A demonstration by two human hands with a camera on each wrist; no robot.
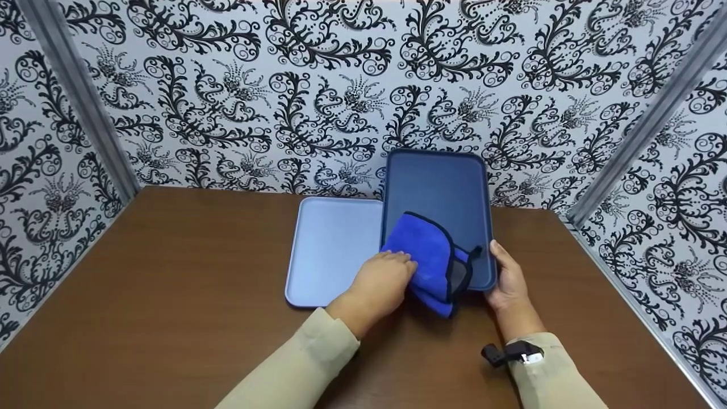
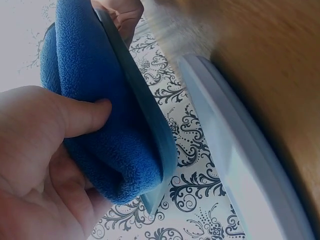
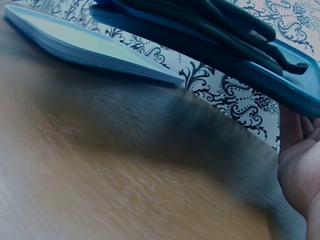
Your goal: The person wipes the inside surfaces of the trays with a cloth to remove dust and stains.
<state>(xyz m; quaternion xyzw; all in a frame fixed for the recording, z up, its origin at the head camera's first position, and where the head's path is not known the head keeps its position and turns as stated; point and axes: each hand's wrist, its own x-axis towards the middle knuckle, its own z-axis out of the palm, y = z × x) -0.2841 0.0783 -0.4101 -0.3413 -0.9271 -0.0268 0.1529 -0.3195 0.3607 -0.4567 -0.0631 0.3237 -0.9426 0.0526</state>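
A dark blue tray [image 1: 437,184] is held up off the table by my right hand [image 1: 509,284], which grips its near right corner with the thumb at the edge and fingers beneath. My left hand [image 1: 381,284] holds a folded bright blue cloth [image 1: 426,255] with black edging against the tray's upper face. In the left wrist view the thumb presses on the fluffy cloth [image 2: 100,65], and the other fingers curl behind it. The right wrist view shows the fingers under the raised dark tray [image 3: 300,97], with the cloth's dark edging lying over it.
Left of the dark tray, light blue trays [image 1: 335,250] lie on the brown wooden table [image 1: 170,284]; the right wrist view shows stacked rims. A wall with black scroll patterns [image 1: 329,113] stands right behind the table, with side panels left and right.
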